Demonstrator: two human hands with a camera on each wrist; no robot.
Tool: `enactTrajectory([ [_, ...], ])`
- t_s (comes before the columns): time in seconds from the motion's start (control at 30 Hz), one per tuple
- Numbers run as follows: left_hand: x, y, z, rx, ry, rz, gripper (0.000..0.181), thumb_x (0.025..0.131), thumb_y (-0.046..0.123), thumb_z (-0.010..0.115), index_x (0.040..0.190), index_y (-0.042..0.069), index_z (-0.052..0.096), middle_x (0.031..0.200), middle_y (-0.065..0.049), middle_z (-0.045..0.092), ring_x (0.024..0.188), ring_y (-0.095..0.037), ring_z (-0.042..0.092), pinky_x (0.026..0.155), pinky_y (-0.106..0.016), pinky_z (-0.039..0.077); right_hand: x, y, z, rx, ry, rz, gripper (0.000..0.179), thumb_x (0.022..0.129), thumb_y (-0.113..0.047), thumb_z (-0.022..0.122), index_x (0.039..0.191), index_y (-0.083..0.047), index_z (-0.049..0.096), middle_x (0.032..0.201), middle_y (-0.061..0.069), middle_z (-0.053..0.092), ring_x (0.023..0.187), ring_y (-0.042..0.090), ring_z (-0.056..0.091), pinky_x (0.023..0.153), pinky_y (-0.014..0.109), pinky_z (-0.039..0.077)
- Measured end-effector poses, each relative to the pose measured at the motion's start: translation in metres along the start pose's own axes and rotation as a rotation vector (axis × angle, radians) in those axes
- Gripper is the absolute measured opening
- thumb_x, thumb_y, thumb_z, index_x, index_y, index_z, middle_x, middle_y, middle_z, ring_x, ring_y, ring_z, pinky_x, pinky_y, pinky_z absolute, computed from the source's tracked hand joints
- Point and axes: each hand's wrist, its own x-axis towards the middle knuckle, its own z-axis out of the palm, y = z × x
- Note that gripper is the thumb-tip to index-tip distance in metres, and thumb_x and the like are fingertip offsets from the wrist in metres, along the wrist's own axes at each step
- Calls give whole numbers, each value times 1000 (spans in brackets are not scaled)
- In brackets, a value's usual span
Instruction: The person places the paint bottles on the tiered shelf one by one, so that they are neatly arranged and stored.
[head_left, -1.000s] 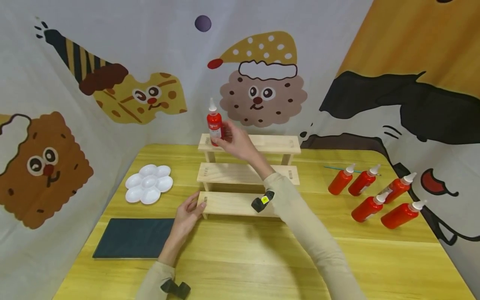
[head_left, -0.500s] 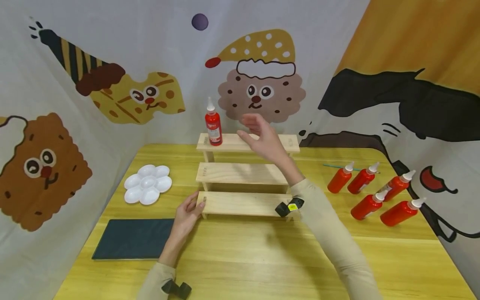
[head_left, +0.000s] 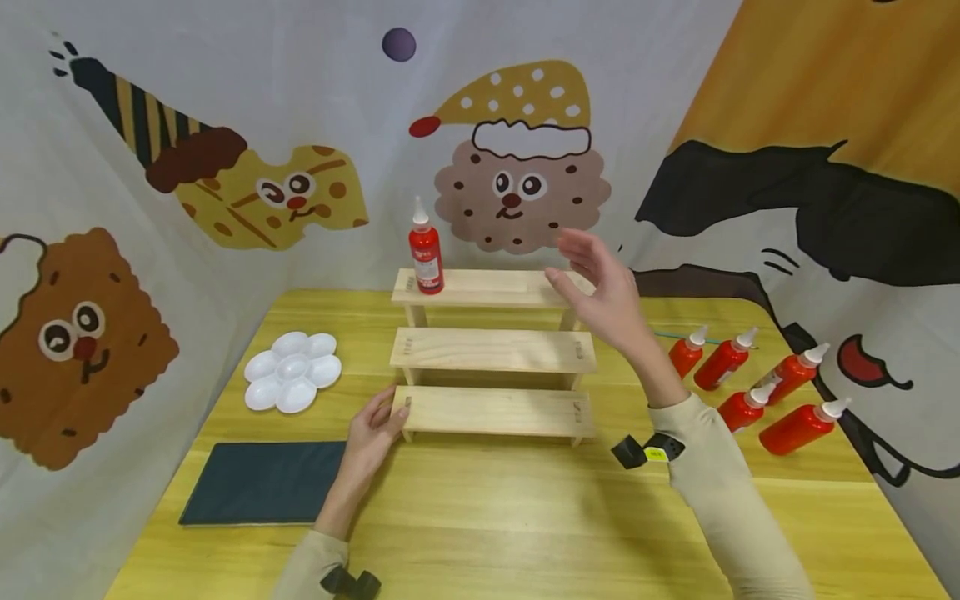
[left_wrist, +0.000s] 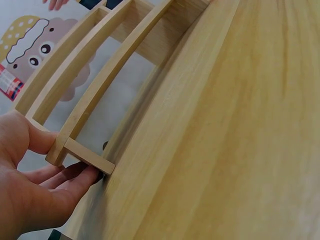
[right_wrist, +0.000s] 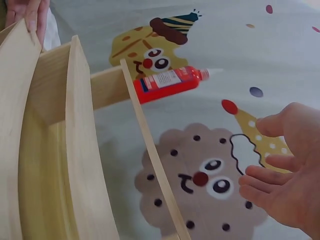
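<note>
Red bottles (head_left: pixel 426 262), six, and three wooden shelves (head_left: pixel 491 350)

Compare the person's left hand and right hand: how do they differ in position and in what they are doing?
The left hand grips the left end of the wooden stand, while the right hand holds nothing. The left hand is low, at the lowest step; the right hand is raised in the air. Both hands are bare, below beige sleeves.
</note>
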Motion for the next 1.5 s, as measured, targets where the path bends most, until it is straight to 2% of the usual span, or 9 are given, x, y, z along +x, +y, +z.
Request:
enactTrajectory([
  [0.13, -2, 0, 0, -9, -4, 2, 56, 102, 16, 63, 154, 10, 44, 141, -28, 57, 123, -31, 61, 86, -16, 50, -18, 1, -18, -34, 45, 29, 52, 97, -8, 67, 146, -4, 49, 144, 15, 57, 136, 30, 53, 115, 41, 41],
  [0.4, -4, 1, -2, -31, -21, 2, 57, 103, 18, 62, 155, 10, 41, 145, -28, 53, 129, -36, 57, 90, -18, 51, -54, 12, -49, -108, 150, 112, 56, 98, -8, 67, 149, -4, 44, 148, 16, 52, 138, 29, 50, 114, 22, 39],
  [0.77, -2, 1, 0, -23, -10, 14, 56, 102, 15, 63, 154, 9, 43, 142, -28, 56, 126, -35, 59, 86, -15, 50, -101, 25, -85, -214, 293, 238, 58, 98, -8, 65, 152, -12, 43, 151, 13, 51, 141, 15, 47, 113, 13, 34],
  [0.93, -1, 1, 1, -33, -10, 15, 56, 102, 14, 62, 154, 7, 42, 142, -30, 55, 124, -33, 61, 87, -16, 51, -122, 34, -97, -250, 387, 318, 55, 98, -8, 64, 150, -12, 46, 151, 8, 51, 142, 12, 46, 115, 14, 32],
  [1.07, -2, 0, 0, -44, -12, 12, 57, 102, 16, 62, 154, 8, 42, 144, -29, 53, 127, -35, 59, 88, -17, 51, -138, 43, -104, -270, 471, 350, 54, 98, -7, 62, 149, -12, 47, 152, 7, 51, 145, 11, 43, 119, 20, 29],
  [1.17, -3, 0, 0, -50, -19, 10, 57, 102, 16, 62, 155, 9, 41, 145, -28, 53, 128, -35, 58, 89, -17, 51, -150, 50, -108, -288, 521, 404, 54, 98, -9, 62, 149, -15, 48, 153, 4, 50, 146, 11, 42, 121, 24, 29],
  [1.33, -3, 0, 1, -55, -14, 15, 57, 102, 16, 63, 154, 7, 42, 144, -29, 54, 125, -33, 60, 89, -18, 53, -167, 62, -113, -280, 544, 499, 54, 99, -12, 62, 150, -17, 46, 154, 3, 49, 145, 12, 43, 121, 24, 29],
  [1.5, 0, -1, 2, -58, -9, 18, 56, 102, 15, 63, 153, 6, 43, 142, -30, 55, 122, -32, 62, 88, -19, 53, -181, 73, -116, -281, 544, 554, 55, 98, -12, 62, 151, -15, 44, 153, 7, 49, 145, 13, 44, 119, 22, 30],
])
